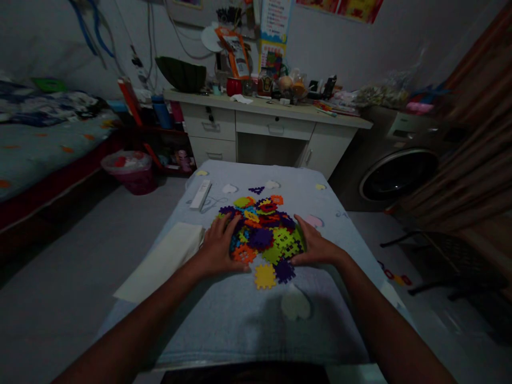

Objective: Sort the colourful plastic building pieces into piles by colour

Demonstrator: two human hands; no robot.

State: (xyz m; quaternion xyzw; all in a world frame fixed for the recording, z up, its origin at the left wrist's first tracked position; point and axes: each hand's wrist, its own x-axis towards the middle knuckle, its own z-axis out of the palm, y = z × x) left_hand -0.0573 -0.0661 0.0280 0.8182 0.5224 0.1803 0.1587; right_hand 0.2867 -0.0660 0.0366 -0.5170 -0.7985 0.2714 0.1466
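In the head view, a pile of notched tiles lies on the cloth-covered table. The left hand cups the pile's left side, the right hand its right, both spread wide. The step seems to be gathering; drawing tighter calls for even inward pressure.

Toothed flat pieces, green, purple, orange, yellow, red, blue, heaped loosely mid-tabletop; several tilted, some with cut-outs. Yellow square flat at seated person's side, just beside purple square. Purple triangular piece lies apart, far side.
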